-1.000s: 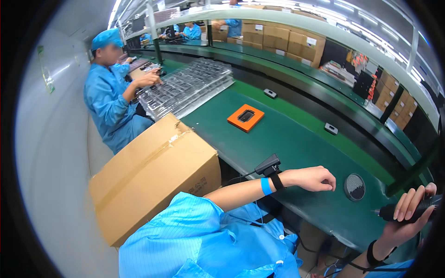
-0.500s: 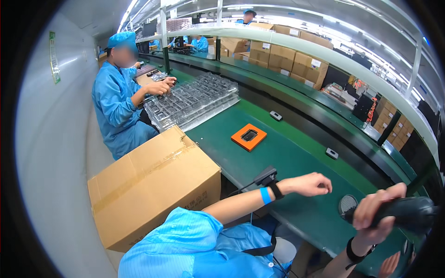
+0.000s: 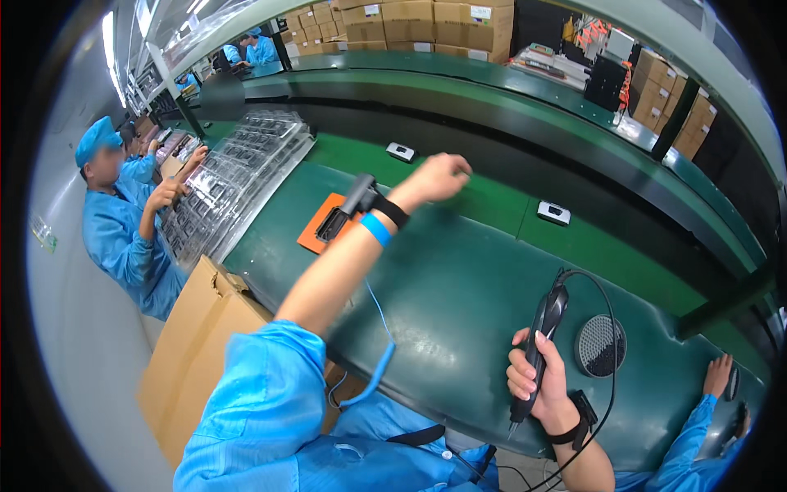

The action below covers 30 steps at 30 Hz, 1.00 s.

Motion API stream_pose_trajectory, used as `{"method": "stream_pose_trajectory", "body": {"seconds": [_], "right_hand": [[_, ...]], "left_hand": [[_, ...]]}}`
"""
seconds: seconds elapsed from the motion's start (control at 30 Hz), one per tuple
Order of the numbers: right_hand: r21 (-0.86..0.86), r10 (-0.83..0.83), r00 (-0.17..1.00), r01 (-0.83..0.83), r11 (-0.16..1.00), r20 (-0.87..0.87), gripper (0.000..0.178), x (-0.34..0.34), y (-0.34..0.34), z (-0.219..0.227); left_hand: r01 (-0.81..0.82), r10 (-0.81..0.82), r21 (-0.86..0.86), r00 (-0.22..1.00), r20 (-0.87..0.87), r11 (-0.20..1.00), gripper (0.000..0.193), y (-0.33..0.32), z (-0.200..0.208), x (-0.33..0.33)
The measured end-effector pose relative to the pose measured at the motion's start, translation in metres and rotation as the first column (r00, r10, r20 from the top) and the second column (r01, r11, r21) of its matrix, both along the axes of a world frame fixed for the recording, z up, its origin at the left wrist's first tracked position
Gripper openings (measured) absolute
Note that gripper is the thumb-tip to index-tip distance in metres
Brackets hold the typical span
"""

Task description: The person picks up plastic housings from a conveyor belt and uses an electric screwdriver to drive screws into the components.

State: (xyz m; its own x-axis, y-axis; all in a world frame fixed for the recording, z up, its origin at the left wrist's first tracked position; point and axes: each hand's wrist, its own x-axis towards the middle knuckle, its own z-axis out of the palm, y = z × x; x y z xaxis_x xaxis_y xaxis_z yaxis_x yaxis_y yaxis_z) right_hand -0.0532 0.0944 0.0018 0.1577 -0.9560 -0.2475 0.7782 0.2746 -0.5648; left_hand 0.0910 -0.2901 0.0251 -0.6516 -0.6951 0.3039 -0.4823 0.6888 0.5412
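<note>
My left hand (image 3: 443, 176) reaches out over the green belt with its fingers curled in, and I see nothing in them. Around that wrist are a blue band and a black strap (image 3: 391, 211) with a dark block. Behind the wrist, an orange fixture (image 3: 321, 234) with a dark recess lies on the green table. A small grey-white device (image 3: 401, 152) sits on the belt to the left of this hand. Gripped in my right hand (image 3: 537, 373) is a black electric screwdriver (image 3: 548, 320), its bit pointing down near the table's front edge and its cable looping right.
A round dish of small dark screws (image 3: 601, 346) stands right of the screwdriver. Another small device (image 3: 553, 213) rests on the belt. Stacked clear trays (image 3: 238, 176) and a cardboard box (image 3: 201, 353) are at left. A co-worker (image 3: 123, 213) works by the trays; another person's hand (image 3: 718, 375) shows at right.
The view has swung right. My left hand has extended farther, out over the belt. The screwdriver, held level before, now points bit-down in my right hand.
</note>
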Motion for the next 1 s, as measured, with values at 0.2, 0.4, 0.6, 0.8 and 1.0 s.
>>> {"method": "stream_pose_trajectory", "body": {"seconds": [0.2, 0.4, 0.6, 0.8, 1.0], "right_hand": [[0.168, 0.015, 0.999, -0.008, 0.986, -0.042, 0.026, 0.021, -0.003, -0.002], [0.204, -0.043, 0.999, 0.041, 0.978, 0.009, 0.025, 0.017, -0.005, 0.003], [0.202, -0.051, 0.998, 0.057, 0.978, -0.035, 0.022, 0.018, -0.012, 0.005], [0.07, -0.373, 0.909, 0.39, 0.918, -0.186, 0.021, 0.033, 0.016, 0.036], [-0.273, -0.792, 0.513, 0.751, 0.601, -0.33, 0.023, 0.004, 0.081, 0.082]], "left_hand": [[-0.089, 0.316, -0.48, 0.852, 0.417, 0.873, 0.035, -0.111, -0.003, 0.062], [0.139, 0.202, -0.415, 0.711, 0.674, 0.899, 0.048, -0.138, -0.03, 0.083], [0.222, 0.042, -0.29, 0.724, 0.688, 0.931, 0.068, -0.136, -0.038, 0.079], [0.222, -0.095, -0.181, 0.842, 0.532, 0.958, 0.057, -0.157, -0.02, 0.089], [-0.002, 0.001, 0.002, 0.871, 0.492, 1.0, 0.053, -0.123, 0.009, 0.043]]}}
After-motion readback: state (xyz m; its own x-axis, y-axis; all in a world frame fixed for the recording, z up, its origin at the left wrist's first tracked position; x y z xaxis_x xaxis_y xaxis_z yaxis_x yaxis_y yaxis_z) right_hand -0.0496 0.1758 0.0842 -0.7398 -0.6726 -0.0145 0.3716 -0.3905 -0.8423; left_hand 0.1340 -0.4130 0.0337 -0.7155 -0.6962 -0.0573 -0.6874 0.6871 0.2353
